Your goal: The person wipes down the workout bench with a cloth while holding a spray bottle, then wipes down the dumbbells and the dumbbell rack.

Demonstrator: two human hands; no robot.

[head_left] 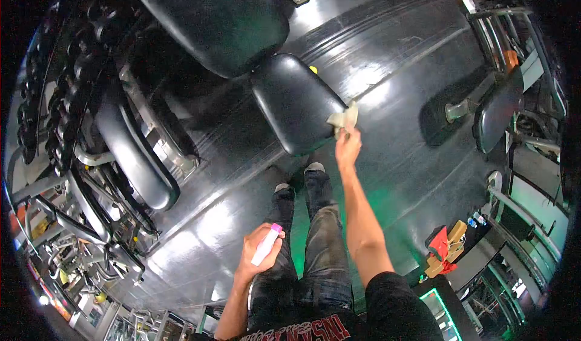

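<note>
My right hand (348, 147) is closed on a pale yellowish cloth (345, 119), which touches the right edge of a black padded bench seat (298, 103). The larger black backrest (212, 23) adjoins that seat at the upper left. Lower down, in front of my body, my left hand (261, 249) is wrapped round a white bottle (264, 248) with a pink cap. The bottle is tilted, its cap toward the upper right.
Dumbbells on a rack (72, 80) fill the upper left, beside another black bench (139, 153). At the right is a machine with a black pad (497, 112). A red item (445, 244) lies by cardboard on the lower right. My legs stand below the seat.
</note>
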